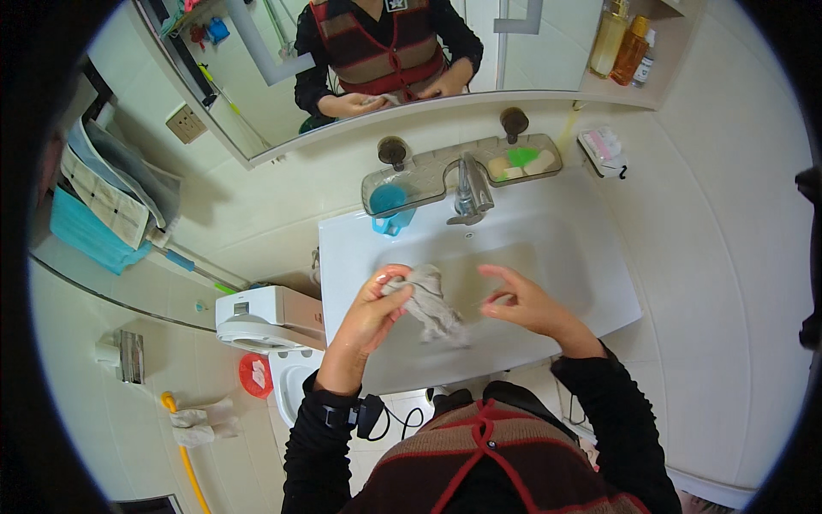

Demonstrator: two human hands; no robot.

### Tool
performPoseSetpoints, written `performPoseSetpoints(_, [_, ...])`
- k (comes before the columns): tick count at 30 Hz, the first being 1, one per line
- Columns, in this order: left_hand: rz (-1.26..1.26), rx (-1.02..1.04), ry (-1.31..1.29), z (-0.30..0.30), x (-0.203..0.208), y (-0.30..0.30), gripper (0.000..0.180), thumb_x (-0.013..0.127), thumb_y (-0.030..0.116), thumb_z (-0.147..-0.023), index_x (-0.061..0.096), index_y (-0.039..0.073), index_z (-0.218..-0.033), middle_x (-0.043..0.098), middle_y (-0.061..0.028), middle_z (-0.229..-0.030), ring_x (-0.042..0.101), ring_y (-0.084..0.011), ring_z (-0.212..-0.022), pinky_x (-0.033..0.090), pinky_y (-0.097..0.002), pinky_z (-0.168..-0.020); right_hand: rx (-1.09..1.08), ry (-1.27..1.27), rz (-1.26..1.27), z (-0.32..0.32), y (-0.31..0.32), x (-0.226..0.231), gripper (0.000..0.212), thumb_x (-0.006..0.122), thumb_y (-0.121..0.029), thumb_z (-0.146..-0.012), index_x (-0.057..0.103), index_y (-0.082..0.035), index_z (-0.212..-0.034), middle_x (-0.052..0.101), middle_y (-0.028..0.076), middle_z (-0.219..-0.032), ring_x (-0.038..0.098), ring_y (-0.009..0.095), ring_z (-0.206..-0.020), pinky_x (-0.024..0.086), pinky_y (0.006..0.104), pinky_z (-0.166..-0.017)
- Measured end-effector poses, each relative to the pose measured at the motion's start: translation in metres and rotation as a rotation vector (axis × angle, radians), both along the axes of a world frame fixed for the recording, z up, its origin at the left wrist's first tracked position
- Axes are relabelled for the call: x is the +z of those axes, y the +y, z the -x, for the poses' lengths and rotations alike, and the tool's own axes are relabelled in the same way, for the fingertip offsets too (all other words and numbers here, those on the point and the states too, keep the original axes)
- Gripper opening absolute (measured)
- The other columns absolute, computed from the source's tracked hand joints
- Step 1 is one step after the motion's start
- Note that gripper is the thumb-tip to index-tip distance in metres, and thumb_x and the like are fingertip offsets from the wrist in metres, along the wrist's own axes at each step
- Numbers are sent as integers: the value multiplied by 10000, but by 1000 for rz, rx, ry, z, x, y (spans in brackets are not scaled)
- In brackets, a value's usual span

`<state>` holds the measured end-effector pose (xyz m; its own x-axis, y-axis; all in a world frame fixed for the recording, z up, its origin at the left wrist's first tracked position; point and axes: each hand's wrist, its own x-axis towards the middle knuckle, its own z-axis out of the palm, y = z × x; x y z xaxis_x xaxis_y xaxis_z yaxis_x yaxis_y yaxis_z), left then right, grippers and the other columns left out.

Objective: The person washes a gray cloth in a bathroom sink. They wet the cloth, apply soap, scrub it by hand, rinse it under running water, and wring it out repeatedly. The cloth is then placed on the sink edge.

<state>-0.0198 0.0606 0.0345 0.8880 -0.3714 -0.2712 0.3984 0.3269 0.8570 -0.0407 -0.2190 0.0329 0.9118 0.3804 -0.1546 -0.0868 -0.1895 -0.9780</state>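
My left hand (378, 307) is closed round one end of a crumpled light grey cloth (432, 307), which looks wet. The rest of the cloth hangs from my fingers over the white sink (591, 248), its lower end slightly blurred. To the right of it, apart from the cloth, my right hand (527, 301) is held over the basin with its fingers apart and nothing in them. Cloudy water seems to stand in the basin. Behind it rises a chrome faucet (471, 193).
A clear shelf (428, 169) behind the faucet carries soap pieces (535, 164); a blue cup (390, 210) is at its left end. A mirror (548, 64) spans the wall above. Left of the sink are a white toilet (265, 319) and a red bin (255, 375).
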Motion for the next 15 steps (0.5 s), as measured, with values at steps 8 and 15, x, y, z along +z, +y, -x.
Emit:
performPoseSetpoints(8, [-492,-214,-500,9,64,-22,334,549,13,-867,557,32,-1201,573,-36,-1144,497,-131,-1025,397,-264,-885,-100,-227,-12,-18,9,40,157,620,-117,-843,583,-28,-968,618,15,-838,546,79,-713,441,232,-652])
performPoseSetpoints(15, [-818,-68,-476,-2,33,-7,85,605,35,-855,557,26,-925,585,-38,-933,489,-114,-812,427,-250,-783,-502,-349,4,-25,-33,36,119,590,-117,-861,562,-19,-922,532,22,-667,514,96,-506,414,239,-473])
